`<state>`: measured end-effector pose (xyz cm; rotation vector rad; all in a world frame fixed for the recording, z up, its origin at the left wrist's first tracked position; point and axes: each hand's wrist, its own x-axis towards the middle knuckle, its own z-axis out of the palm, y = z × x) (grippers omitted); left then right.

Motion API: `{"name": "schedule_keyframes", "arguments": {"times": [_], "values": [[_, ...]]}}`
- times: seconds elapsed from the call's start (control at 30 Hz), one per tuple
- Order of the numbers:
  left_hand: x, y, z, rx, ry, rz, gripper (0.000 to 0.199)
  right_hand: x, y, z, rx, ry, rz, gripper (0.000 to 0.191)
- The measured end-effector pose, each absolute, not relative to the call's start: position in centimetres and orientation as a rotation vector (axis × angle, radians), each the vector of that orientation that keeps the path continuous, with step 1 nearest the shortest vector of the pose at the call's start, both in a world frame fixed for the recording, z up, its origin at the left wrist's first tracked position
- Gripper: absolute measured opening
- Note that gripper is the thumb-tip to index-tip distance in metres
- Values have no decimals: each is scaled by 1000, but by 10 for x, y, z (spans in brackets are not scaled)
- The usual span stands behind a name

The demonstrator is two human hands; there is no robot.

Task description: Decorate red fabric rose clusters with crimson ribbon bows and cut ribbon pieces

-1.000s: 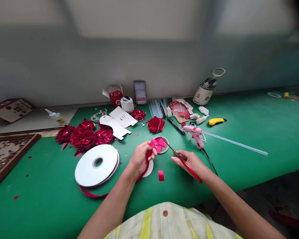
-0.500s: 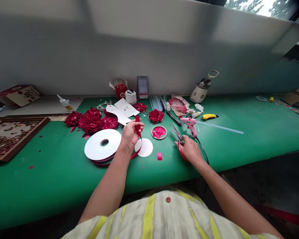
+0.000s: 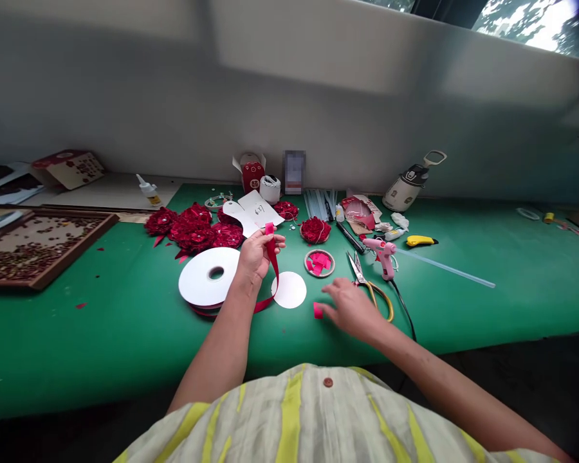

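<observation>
My left hand (image 3: 257, 256) pinches the end of a red ribbon (image 3: 275, 257), which loops down to a large white spool (image 3: 205, 278). Partly under the loop lies a white paper disc (image 3: 290, 290). My right hand (image 3: 352, 307) is off the scissors (image 3: 364, 273), its fingers apart, with thumb and forefinger close to a small pink-red ribbon piece (image 3: 318, 310) on the green table. The scissors lie partly open just behind that hand. More cut ribbon pieces (image 3: 319, 262) sit inside a small ring-shaped dish (image 3: 333, 265).
Red fabric flowers (image 3: 193, 228) are heaped behind the spool. A pink glue gun (image 3: 382, 252) with a black cord, a yellow cutter (image 3: 421, 240) and a bottle (image 3: 405, 188) are at right. A wooden tray (image 3: 43, 283) stands left.
My right hand has let go of the scissors and moved left to the loose ribbon piece. The scissors now lie on the table. The view has shifted slightly.
</observation>
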<state>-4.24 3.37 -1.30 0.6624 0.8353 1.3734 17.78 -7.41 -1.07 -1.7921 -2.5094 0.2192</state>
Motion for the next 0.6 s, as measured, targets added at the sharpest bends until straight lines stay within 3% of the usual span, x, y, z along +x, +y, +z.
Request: {"name": "schedule_keyframes", "arguments": {"times": [0.13, 0.3, 0.6], "values": [[-45, 32, -10, 715, 872, 1417, 15, 160, -88, -39, -1559, -2564, 304, 8], [-41, 30, -11, 730, 875, 1364, 14, 169, -85, -46, -1464, -2500, 372, 15], [-36, 26, -11, 777, 867, 1293, 12, 182, 10, -31, -1542, -2214, 246, 12]]}}
